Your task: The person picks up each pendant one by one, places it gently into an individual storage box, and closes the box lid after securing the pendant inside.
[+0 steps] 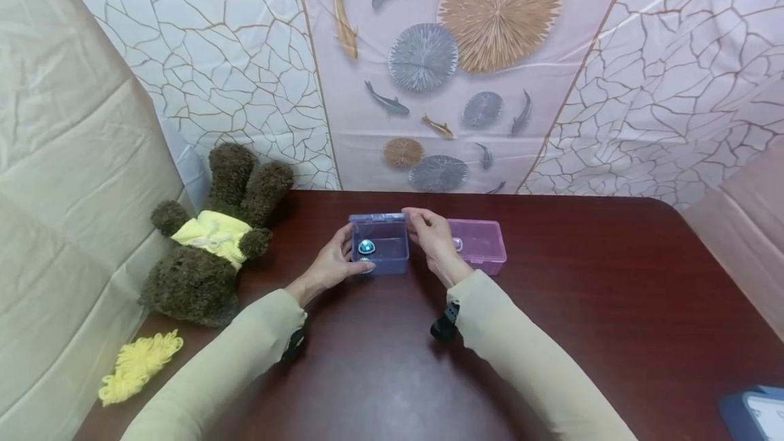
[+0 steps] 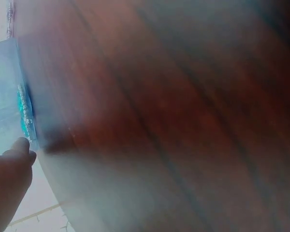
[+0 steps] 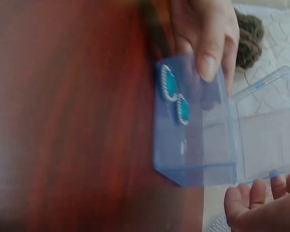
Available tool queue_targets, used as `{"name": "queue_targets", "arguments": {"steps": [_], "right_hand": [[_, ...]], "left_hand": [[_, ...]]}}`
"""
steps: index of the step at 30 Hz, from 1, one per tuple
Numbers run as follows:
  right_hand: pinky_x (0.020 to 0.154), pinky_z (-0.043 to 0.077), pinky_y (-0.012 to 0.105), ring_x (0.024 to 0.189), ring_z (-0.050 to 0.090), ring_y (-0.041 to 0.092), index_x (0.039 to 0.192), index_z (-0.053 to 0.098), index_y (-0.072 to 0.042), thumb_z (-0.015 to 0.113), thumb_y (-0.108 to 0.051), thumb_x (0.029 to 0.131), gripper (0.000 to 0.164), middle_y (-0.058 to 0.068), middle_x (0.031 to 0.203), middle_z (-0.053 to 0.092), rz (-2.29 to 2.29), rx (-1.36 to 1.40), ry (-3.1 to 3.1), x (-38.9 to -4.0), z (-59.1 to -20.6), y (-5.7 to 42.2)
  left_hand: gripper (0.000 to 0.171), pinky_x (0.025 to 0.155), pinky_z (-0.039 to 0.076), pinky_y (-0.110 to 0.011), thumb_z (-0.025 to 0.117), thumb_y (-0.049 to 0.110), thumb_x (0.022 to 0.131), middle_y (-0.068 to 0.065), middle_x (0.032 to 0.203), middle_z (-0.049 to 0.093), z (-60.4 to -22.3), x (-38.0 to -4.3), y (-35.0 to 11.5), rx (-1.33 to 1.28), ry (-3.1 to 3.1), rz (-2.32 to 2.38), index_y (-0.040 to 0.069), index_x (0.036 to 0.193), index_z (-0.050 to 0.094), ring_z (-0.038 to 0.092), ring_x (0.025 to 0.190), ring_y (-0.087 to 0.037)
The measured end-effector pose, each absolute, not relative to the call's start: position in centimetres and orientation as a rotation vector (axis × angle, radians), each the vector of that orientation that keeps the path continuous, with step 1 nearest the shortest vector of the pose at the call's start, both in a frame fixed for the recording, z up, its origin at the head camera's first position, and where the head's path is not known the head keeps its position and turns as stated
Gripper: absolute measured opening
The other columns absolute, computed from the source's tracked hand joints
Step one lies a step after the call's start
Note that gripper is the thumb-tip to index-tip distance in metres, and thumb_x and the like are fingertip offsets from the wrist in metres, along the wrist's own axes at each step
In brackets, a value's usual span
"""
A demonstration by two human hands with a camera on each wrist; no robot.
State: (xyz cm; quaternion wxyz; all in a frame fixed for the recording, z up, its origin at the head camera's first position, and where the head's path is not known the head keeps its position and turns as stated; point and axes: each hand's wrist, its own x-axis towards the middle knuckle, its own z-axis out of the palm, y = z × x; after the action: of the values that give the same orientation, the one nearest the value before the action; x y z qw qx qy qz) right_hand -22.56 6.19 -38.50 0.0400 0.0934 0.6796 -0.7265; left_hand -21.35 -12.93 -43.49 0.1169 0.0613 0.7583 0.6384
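A clear blue plastic box [image 1: 390,265] stands on the table with its hinged lid [image 3: 268,125] raised at the back. My left hand [image 1: 333,260] grips the box by its left end, thumb along the front wall and fingers round the side. Inside, near that end, a turquoise gem with a beaded silver rim [image 1: 366,246] shows; the right wrist view has two such shapes [image 3: 170,83] through the wall. My right hand [image 1: 433,240] holds the raised lid at its right corner with curled fingertips. The left wrist view catches only the left thumb [image 2: 19,159] against the box.
Right behind my right hand sits a pink plastic box [image 1: 480,240] with a pale gem [image 1: 457,243] inside. A brown plush toy [image 1: 196,278] in a yellow garment lies at the left, near a yellow yarn bundle [image 1: 139,365]. A blue-edged object [image 1: 756,414] is at the lower right.
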Motion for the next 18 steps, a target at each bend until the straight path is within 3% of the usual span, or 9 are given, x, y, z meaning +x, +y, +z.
{"name": "queue_targets", "arguments": {"steps": [3,7,13,18], "right_hand": [[0.103,0.044,0.039,0.117,0.052,0.028,0.127,0.056,0.002,0.048,-0.014,0.099,0.033,0.02,0.129,0.055,-2.232,0.252,2.048,-21.5,-39.0,6.3],[0.105,0.041,0.037,0.114,0.05,0.022,0.132,0.051,0.002,0.052,-0.009,0.096,0.038,0.019,0.135,0.051,-2.261,0.24,1.976,-20.3,-39.3,6.3],[0.111,0.034,0.039,0.131,0.04,0.027,0.138,0.04,0.007,0.052,0.003,0.092,0.047,0.023,0.143,0.041,-2.272,0.197,1.955,-19.6,-39.8,6.5],[0.11,0.035,0.038,0.133,0.039,0.03,0.138,0.039,0.009,0.051,0.006,0.091,0.048,0.024,0.142,0.041,-2.256,0.185,1.959,-19.3,-40.7,6.5]], "left_hand": [[0.096,0.11,0.034,-0.04,0.073,-0.009,0.074,-0.019,0.149,0.029,-43.5,-21.4,-12.9,0.177,2.213,1.87,0.003,0.148,0.013,0.032,0.137,-0.03],[0.097,0.111,0.033,-0.038,0.072,-0.01,0.074,-0.017,0.147,0.031,-43.5,-21.5,-12.9,0.191,2.211,1.873,0.005,0.149,0.013,0.033,0.137,-0.028],[0.099,0.113,0.029,-0.038,0.071,-0.011,0.073,-0.018,0.151,0.026,-43.6,-21.6,-12.8,0.249,2.182,1.911,0.001,0.149,0.009,0.028,0.139,-0.029],[0.1,0.114,0.028,-0.038,0.071,-0.011,0.074,-0.02,0.152,0.023,-43.6,-21.3,-12.9,0.258,2.191,1.906,0.0,0.149,0.007,0.026,0.14,-0.03]]}}
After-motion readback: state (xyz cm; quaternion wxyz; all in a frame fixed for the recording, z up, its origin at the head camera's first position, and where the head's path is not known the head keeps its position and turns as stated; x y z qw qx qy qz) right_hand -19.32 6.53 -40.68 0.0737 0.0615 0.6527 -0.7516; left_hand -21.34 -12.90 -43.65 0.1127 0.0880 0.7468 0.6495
